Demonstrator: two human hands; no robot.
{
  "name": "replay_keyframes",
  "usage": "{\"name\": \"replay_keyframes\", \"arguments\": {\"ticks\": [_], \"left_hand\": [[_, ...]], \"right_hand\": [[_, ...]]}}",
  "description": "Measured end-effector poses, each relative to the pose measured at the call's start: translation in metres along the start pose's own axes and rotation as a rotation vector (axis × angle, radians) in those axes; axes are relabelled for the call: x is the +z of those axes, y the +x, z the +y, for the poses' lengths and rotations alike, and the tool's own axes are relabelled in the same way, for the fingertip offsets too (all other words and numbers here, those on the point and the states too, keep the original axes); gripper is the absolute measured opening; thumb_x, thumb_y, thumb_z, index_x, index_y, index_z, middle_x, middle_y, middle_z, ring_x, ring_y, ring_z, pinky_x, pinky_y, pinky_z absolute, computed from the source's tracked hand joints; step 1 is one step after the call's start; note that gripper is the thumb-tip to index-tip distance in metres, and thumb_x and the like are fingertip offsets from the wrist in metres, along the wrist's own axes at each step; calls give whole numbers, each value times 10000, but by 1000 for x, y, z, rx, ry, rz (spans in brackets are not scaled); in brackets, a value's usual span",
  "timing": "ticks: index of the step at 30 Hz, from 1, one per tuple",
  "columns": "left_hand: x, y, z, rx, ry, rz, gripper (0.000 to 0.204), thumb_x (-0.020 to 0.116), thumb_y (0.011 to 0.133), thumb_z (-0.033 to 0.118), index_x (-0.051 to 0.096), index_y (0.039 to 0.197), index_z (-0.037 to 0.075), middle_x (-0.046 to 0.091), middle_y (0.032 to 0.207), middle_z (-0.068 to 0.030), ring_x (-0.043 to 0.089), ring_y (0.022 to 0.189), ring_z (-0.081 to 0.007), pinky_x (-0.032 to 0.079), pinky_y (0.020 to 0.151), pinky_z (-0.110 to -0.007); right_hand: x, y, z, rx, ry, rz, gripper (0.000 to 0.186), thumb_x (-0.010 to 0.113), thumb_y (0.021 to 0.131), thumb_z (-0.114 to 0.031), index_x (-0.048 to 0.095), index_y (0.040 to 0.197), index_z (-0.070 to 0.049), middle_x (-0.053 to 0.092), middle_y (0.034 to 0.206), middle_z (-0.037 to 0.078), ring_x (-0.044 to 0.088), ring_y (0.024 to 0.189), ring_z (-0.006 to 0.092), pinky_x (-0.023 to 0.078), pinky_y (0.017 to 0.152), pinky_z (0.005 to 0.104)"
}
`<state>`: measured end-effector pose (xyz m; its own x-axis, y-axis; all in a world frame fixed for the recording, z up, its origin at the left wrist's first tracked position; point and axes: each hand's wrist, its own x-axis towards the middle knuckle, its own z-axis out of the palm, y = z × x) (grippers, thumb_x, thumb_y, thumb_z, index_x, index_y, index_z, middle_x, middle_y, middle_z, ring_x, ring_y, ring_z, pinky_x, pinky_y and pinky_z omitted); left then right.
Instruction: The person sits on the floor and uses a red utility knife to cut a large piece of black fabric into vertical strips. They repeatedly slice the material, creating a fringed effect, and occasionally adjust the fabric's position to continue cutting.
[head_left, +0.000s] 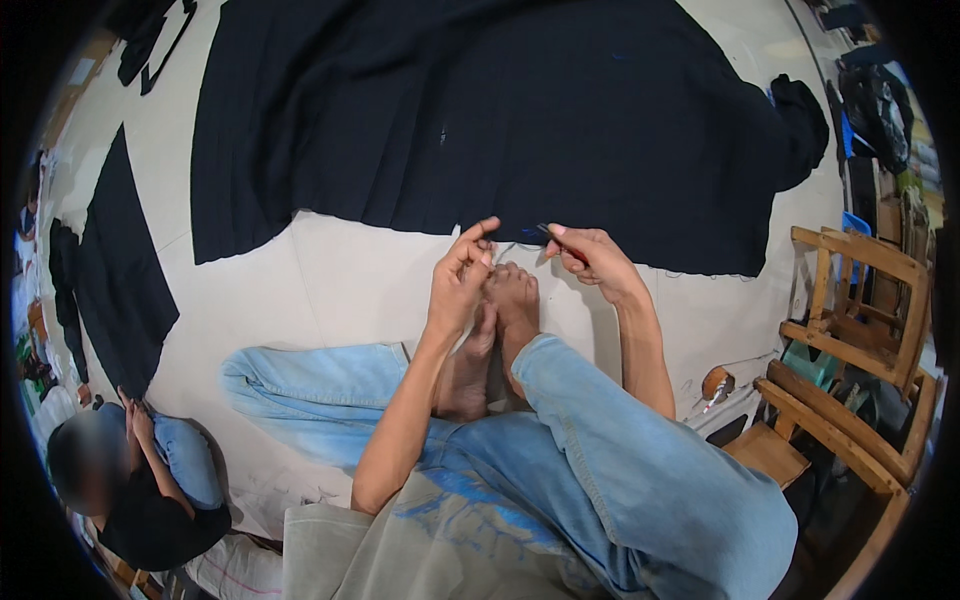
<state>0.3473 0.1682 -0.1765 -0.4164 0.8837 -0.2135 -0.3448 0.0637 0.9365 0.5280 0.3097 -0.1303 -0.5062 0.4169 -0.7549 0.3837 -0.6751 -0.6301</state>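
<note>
Right at the dark cloth's (pixel 500 120) near hem, my left hand (pixel 462 275) pinches a thread; right hand (pixel 590 262) grips a small cutter (pixel 560 243); looks like trimming, next snip needs it taut.

I see a large cloth (pixel 500 120) spread on the floor (pixel 340 280) ahead of my crossed legs, both hands at its near edge. Wooden chairs (pixel 850 360) stand right; another person (pixel 140 480) sits left, possibly beside a second cloth piece (pixel 115 270).

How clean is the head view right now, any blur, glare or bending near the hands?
Head view: left hand and right hand sharp, evenly lit, no glare; dark cloth loses fold detail; wooden chair bends at the rim; corners black.
</note>
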Motion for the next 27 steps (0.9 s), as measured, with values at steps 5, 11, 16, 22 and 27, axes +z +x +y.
{"name": "replay_keyframes", "arguments": {"ticks": [5,11,16,22,27], "left_hand": [[4,19,-18,-441,176,190,282,635,970,301,633,894,29,714,800,-122,656,711,-166,481,629,-307],[45,28,12,-404,989,66,424,717,901,394,693,759,-5,677,660,-155,683,666,-297,504,633,-414],[61,30,-8,-287,1012,159,325,700,893,304,719,773,2,713,773,-202,695,747,-393,519,685,-456],[50,23,8,-233,988,60,206,658,907,202,732,907,9,719,818,-208,699,804,-401,526,732,-479],[36,8,5,-174,1040,-3,182,627,918,172,721,963,23,722,846,-208,696,824,-406,527,746,-485]], "right_hand": [[-19,-34,-8,-59,394,-181,389,582,1031,-342,731,892,-11,532,623,-32,423,528,66,298,488,251],[-7,-35,14,-145,132,145,390,597,1016,-366,736,887,-26,550,619,-35,405,509,59,278,463,250],[0,-31,23,-176,29,220,392,609,1004,-387,741,882,-38,565,615,-37,390,493,53,261,443,249],[-6,-30,32,-168,29,185,395,624,990,-411,745,876,-54,583,611,-40,372,474,46,240,418,248],[-7,-13,33,-66,-40,97,372,657,967,-403,763,923,-49,613,638,-23,404,506,52,288,451,237]]}}
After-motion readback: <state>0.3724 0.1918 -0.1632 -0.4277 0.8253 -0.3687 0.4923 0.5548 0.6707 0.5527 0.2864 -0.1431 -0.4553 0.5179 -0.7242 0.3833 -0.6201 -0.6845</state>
